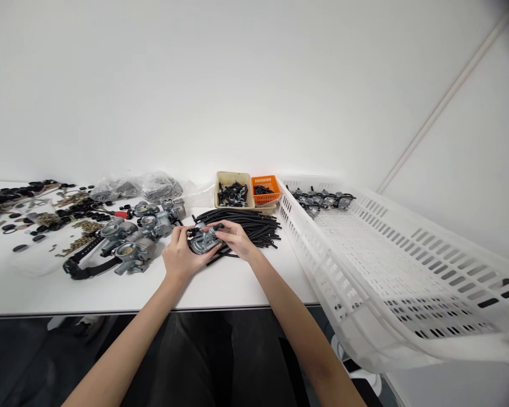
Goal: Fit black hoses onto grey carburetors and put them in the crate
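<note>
A grey metal carburetor (pixel 204 239) is held above the white table, in front of a pile of black rubber hoses (pixel 246 223). My left hand (pixel 182 253) is wrapped round its left side and underside. On its upper right, the fingers of my right hand (pixel 234 238) close on a small black part (pixel 218 226) of it; whether that part is a hose end or a cap, I cannot tell. More carburetors (pixel 131 254) lie on the table left of my left hand.
A large white slotted crate (pixel 348 277) stands at the right, several carburetors (pixel 322 199) at its far end. Behind the hoses are a cream bin (pixel 216 189) and an orange basket (pixel 272 181). Left lie a watch-like black strap (pixel 85 271), brass fittings (pixel 82 237) and plastic bags (pixel 161 186).
</note>
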Available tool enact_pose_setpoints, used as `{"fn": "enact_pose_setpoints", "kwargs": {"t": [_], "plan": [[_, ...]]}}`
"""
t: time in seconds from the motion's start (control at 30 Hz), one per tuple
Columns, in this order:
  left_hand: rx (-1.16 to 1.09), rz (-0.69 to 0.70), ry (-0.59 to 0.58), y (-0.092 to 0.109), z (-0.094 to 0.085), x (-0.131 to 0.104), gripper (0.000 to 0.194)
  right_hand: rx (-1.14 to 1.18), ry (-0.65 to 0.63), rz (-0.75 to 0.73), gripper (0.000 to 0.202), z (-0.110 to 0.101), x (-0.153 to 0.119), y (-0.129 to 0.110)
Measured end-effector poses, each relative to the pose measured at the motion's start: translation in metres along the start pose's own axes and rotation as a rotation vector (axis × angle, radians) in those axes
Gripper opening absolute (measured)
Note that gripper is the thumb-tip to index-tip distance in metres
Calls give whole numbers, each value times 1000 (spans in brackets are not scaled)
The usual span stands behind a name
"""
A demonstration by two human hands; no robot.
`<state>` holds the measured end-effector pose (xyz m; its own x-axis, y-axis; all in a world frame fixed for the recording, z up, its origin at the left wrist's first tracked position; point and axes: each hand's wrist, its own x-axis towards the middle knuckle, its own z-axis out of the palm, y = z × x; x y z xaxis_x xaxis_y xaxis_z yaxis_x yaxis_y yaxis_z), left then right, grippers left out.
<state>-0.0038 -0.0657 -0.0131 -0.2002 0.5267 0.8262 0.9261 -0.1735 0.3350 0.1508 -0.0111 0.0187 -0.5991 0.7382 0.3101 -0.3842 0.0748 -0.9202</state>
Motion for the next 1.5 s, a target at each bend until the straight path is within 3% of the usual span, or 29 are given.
{"fn": "enact_pose_setpoints", "kwargs": {"t": [0.37,0.7,0.9,1.23,1.5], "plan": [[-10,10,-7,1,-2,2,66,-57,30,-47,48,-3,4,10],[37,37,-13,2,-2,1,68,-35,107,-30,42,1,5,9],[33,47,-7,3,-2,2,67,-68,86,-44,48,0,7,13],[54,71,-24,3,-1,1,69,-61,147,-28,34,2,8,16],[6,-7,0,4,-2,2,66,43,12,-14,32,0,5,9]]}}
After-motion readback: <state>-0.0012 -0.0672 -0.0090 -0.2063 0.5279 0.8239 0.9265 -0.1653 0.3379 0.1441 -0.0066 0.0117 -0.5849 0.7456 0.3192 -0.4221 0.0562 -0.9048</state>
